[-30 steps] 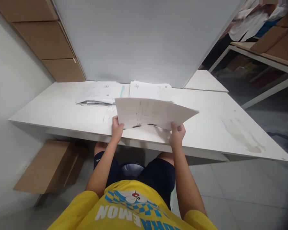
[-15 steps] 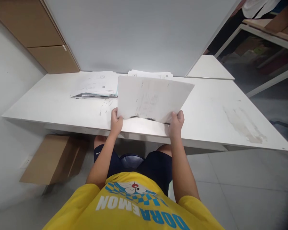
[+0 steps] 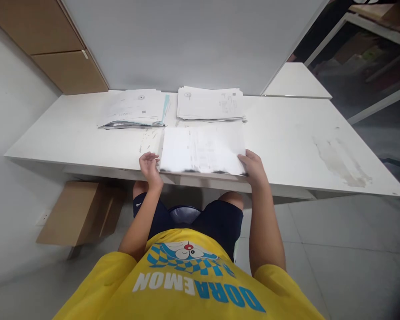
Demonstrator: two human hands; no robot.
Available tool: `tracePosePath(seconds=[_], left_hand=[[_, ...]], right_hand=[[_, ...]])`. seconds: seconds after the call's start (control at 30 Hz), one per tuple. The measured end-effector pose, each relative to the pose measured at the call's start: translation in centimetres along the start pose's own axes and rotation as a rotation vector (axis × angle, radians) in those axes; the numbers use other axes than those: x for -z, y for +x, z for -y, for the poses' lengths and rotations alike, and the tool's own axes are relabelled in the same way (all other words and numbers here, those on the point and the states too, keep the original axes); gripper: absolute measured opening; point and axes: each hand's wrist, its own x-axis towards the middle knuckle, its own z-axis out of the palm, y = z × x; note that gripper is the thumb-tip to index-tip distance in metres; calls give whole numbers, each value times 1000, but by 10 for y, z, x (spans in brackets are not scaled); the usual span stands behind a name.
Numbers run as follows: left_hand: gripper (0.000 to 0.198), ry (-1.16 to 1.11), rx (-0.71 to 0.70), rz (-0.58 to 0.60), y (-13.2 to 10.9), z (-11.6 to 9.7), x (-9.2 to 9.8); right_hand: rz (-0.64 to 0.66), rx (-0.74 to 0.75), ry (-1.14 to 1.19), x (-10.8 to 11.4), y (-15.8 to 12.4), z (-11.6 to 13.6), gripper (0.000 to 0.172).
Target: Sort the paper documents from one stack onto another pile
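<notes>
White paper [image 3: 203,151] with faint print and dark smudges along its near edge lies low at the front edge of the desk; whether it is one sheet or several I cannot tell. At its right edge, my right hand [image 3: 255,168] grips the paper, thumb on top. My left hand [image 3: 150,170] is just off the left edge, palm turned inward, fingers apart and slightly curled, holding nothing. Beyond the paper are two stacks of printed sheets: a left stack [image 3: 133,106] with a bluish sheet sticking out, and a right stack [image 3: 210,103].
The white desk [image 3: 286,146] has a brownish stain on its right side. A grey panel [image 3: 186,44] stands along its back. Cardboard boxes [image 3: 73,71] are at the back left, and another cardboard box [image 3: 70,213] is below the desk. A metal-framed rack [image 3: 363,106] stands at the right.
The paper has come down from a raised, tilted position to the desk's front edge, uncovering the right stack. My left hand has let go of it and moved left.
</notes>
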Motion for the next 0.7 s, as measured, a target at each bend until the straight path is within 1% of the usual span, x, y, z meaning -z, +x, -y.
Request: tracePosePath(seconds=[0.07,0.1,0.2,0.27,0.33,0.4,0.5,0.6,0.7], left_hand=[[23,31,-66,-32,-13,1,12],[22,78,-102,-20,-20,2,18],[21,259,-228,97,-39,4,32],[20,343,-313,177,-48,4,39],[19,403,-372,223,-54,2,45],[20,455,-397,240,-59,-1,49],[23,506,-404,239,-64,-5,56],[22,522,-419,247,-68,-7,60],[21,515,-421,247,-68,-7,60]], right_hand=[[8,-75,20,16,-11,3,31],[6,-104,23,22,-15,4,32],[-13,-164,12,32,-21,10,31],[-26,-185,-6,33,-22,14,30],[-25,-201,-36,31,-23,17,28],[-14,-210,-67,30,-27,18,27],[-21,-208,-77,29,-38,11,27],[-72,-197,-71,29,-48,1,29],[-107,-184,-87,30,-53,-6,30]])
